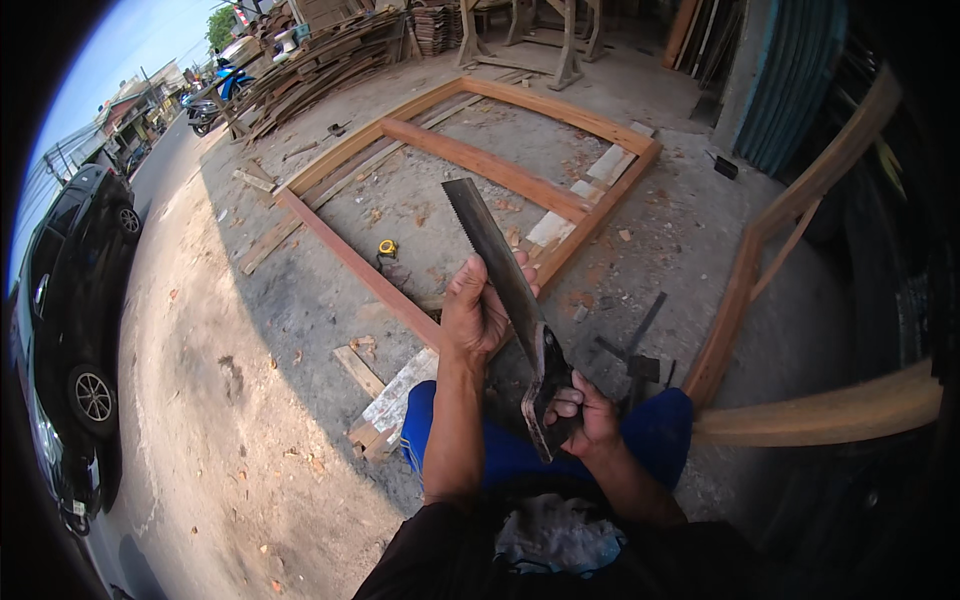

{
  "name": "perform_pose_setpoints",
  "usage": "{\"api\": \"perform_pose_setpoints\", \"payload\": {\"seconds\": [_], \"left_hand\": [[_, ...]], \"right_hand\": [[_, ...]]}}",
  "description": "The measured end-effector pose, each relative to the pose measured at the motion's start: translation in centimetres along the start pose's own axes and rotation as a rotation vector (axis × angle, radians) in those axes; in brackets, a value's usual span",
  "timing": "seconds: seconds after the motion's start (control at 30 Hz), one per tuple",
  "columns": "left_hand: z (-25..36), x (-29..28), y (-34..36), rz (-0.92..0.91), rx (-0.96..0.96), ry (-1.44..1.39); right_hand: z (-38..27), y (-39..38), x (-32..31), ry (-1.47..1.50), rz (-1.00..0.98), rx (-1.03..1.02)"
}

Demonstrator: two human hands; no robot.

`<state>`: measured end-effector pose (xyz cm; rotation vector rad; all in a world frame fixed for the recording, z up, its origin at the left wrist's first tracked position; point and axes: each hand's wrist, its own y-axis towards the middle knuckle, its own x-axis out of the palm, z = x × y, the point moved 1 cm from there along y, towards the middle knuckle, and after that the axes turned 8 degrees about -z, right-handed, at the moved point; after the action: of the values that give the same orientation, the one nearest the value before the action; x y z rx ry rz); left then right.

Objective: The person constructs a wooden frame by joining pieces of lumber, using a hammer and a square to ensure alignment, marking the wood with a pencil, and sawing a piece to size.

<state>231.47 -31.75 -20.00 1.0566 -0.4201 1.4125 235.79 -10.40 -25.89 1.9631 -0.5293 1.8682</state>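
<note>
A handsaw (497, 262) with a dark blade is raised in front of me, its toothed edge to the left and its tip pointing away. My right hand (588, 412) is wrapped round the saw's dark handle. Around the middle of the blade, my left hand (474, 312) has its thumb on the near side, while its other fingers are partly hidden behind the metal. Beyond the saw, a large wooden frame (350, 262) with one inner crossbar (485, 168) lies on the ground. A yellow tape measure (387, 248) rests inside the frame.
Beside my right knee are a hammer (643, 369) and other dark tools. Another wooden frame (725, 310) stands close on the right. Scrap boards (405, 388) lie under the near frame corner. Trestles (568, 45) and stacked timber (320, 70) are at the back; a black car (75, 260) is left.
</note>
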Motion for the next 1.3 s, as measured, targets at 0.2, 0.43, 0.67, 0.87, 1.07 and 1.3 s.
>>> {"api": "perform_pose_setpoints", "payload": {"seconds": [0.2,0.43,0.67,0.87,1.07,1.3], "left_hand": [[0.3,-1.2,-0.6,0.011,0.007,-0.011],[2.3,-9.9,-4.9,0.572,0.152,0.355],[-6.1,-23.6,-15.7,1.072,-0.336,0.872],[-8.7,-27.8,-18.5,1.065,-0.187,0.836],[-9.1,-27.4,-18.1,1.0,-0.208,0.845],[-9.5,-27.2,-17.8,1.055,-0.237,0.816]], "right_hand": [[0.9,0.1,-2.7,0.106,0.034,0.018],[-0.8,2.0,-2.8,-0.902,0.102,-0.126],[-0.2,3.0,-8.2,-1.881,0.142,0.024],[2.2,4.3,-12.0,-1.851,0.156,0.056],[1.6,4.2,-13.1,-1.916,0.112,-0.045],[1.5,3.5,-14.7,-1.976,0.119,-0.069]]}}
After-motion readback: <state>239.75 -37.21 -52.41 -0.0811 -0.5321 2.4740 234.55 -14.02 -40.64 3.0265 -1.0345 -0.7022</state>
